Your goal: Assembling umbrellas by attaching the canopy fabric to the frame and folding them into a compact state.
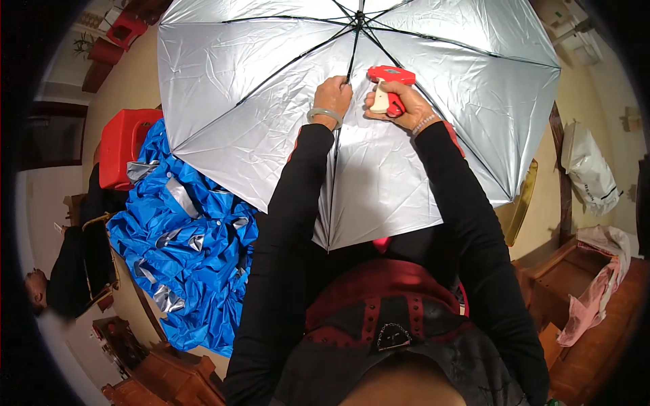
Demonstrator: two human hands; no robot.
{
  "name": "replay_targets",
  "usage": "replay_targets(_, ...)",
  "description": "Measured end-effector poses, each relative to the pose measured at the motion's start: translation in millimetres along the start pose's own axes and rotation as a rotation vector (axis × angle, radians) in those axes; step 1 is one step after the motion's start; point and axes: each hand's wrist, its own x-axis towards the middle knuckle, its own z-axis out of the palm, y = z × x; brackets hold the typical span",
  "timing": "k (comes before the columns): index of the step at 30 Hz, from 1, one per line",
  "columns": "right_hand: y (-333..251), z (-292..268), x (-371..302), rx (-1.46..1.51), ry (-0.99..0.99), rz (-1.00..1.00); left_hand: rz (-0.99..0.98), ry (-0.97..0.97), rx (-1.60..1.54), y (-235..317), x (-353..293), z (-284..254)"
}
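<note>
An opened umbrella [271, 135] with a silver inner face and thin black ribs spreads out in front of me. My left hand [332, 95], with a pale bangle at the wrist, is closed on one of its ribs [352, 54], below the hub. Just to the right, my right hand [405, 107] grips a red and white tagging gun [387, 76] by its handle, over the silver fabric. A beaded bracelet circles that wrist. The tip of the tool points toward the left hand, apart from it.
Crumpled blue and silver fabric [189, 271] lies heaped at my left, by a red plastic stool [122, 145]. A person in dark clothes [68, 271] sits at the far left. On the right are a white sack [589, 169] and wooden furniture [562, 277] with a pink cloth [586, 308].
</note>
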Motion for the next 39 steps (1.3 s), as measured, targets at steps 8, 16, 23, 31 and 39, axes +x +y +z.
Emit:
replay_targets(8,-1,-20,-3,-0.031,-0.118,-0.059,-0.008,-0.018,0.01,6,1,3)
replay_targets(16,0,-9,-7,-0.024,0.021,-0.08,-0.023,-0.051,-0.029,9,-1,0)
replay_targets(23,1,3,-47,0.09,0.11,0.036,-0.045,-0.044,-0.029,4,-1,-2)
replay_targets(31,35,37,-168,-0.264,-0.043,0.027,-0.06,-0.081,-0.013,6,0,-3)
replay_targets(39,72,22,-198,-0.533,-0.007,-0.289,-0.03,-0.108,0.013,7,1,-4)
